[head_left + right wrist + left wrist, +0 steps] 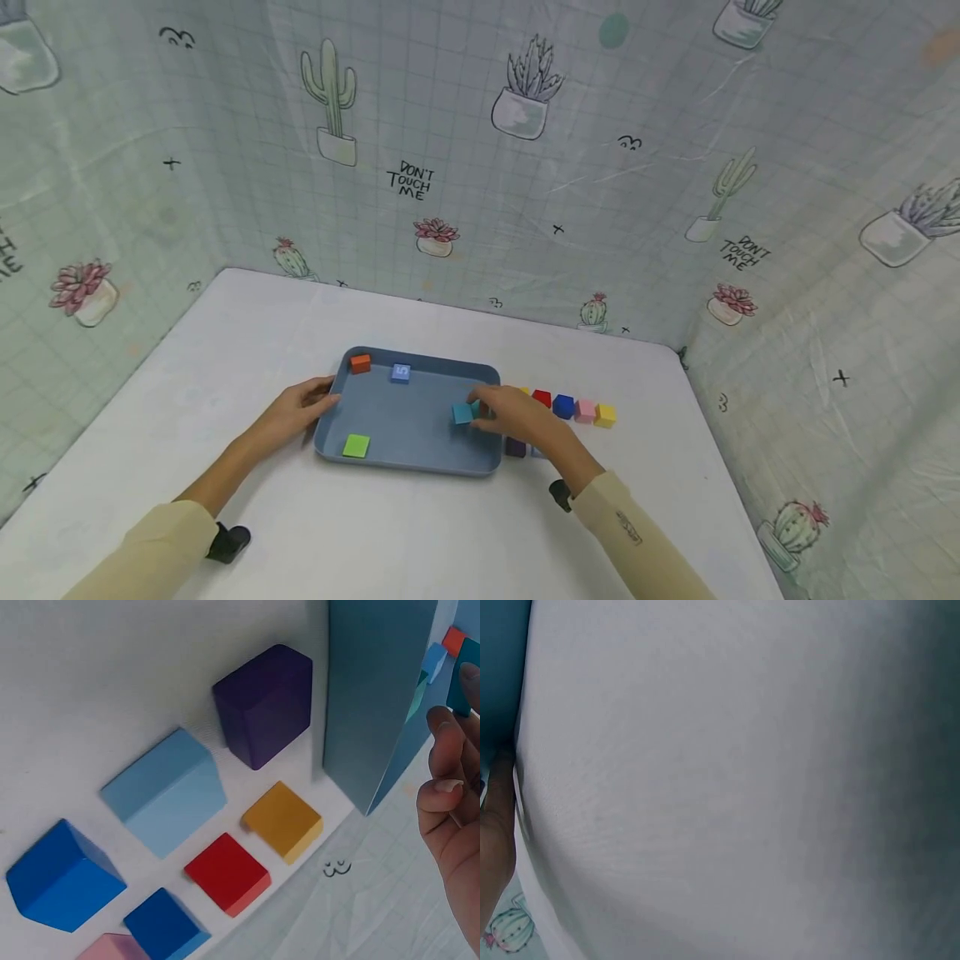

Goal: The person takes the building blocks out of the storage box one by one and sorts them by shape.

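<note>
A shallow blue-grey tray (405, 417) lies on the white table. My left hand (298, 407) rests at its left rim, fingers loosely extended and thumb tip overlapping the edge. Over the tray's right side, my right hand (513, 412) pinches a teal block (463, 679) between thumb and fingers. A greener teal block (417, 697) is close behind it, partly hidden by the fingers in the head view. Also inside the tray are an orange-red block (361, 363), a blue block (401, 373) marked 5, and a lime green block (356, 446).
Right of the tray stands a row with a red block (229, 871), a blue block (564, 407), a pink block (585, 411) and yellow ones. Nearer me are a dark purple block (266, 705) and a light blue block (165, 793). A printed curtain (465, 167) hangs behind the table.
</note>
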Tool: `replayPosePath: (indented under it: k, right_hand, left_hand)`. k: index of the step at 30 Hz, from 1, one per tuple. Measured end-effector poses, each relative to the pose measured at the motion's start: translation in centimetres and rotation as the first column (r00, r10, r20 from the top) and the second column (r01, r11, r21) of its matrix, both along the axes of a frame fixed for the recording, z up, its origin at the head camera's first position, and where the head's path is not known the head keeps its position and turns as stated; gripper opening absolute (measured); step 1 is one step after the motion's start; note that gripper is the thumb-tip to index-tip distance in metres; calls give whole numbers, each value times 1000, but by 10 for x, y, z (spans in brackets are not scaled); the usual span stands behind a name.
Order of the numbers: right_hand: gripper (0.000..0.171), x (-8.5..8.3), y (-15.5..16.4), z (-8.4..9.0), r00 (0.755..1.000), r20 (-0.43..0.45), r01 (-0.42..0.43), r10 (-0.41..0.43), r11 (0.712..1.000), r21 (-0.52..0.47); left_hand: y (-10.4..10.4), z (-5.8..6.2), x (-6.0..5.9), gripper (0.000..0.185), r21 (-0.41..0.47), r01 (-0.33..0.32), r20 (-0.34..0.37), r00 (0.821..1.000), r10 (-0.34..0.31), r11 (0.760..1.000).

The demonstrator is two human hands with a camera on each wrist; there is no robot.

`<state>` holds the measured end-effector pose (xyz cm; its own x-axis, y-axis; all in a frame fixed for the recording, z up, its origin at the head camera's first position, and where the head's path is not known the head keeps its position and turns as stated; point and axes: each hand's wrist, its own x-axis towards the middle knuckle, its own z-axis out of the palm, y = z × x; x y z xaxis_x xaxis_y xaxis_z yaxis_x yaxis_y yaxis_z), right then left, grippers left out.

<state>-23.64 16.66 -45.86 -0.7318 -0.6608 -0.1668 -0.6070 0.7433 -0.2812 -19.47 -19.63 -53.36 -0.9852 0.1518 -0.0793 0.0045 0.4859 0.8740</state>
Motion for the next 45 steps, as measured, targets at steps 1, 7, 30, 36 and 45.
replayPosePath:
  k: [1, 7, 30, 36, 45]
  right_hand:
    - [34, 0, 2, -1, 1000, 1, 1, -1, 1000, -5]
    - [35, 1, 12, -1, 1000, 26, 4, -3, 999, -44]
    - [33, 6, 67, -6, 988, 23, 157, -155, 978, -135]
    - [31, 5, 74, 0, 984, -23, 170, -175, 977, -130]
    - [28, 6, 89, -1, 978, -15, 206, -210, 969, -136]
  left_hand:
    - [0, 0, 0, 64, 4, -5, 2, 1000, 5, 1000]
    - [-1, 1, 2, 64, 8, -7, -2, 1000, 7, 1000]
    - [0, -1, 1, 64, -10, -1, -5, 1000, 1, 1000]
    - [-1, 0, -1, 65, -9, -4, 1, 1000, 4, 1000]
    - [0, 0, -1, 64, -7, 3, -4, 1000, -3, 1000]
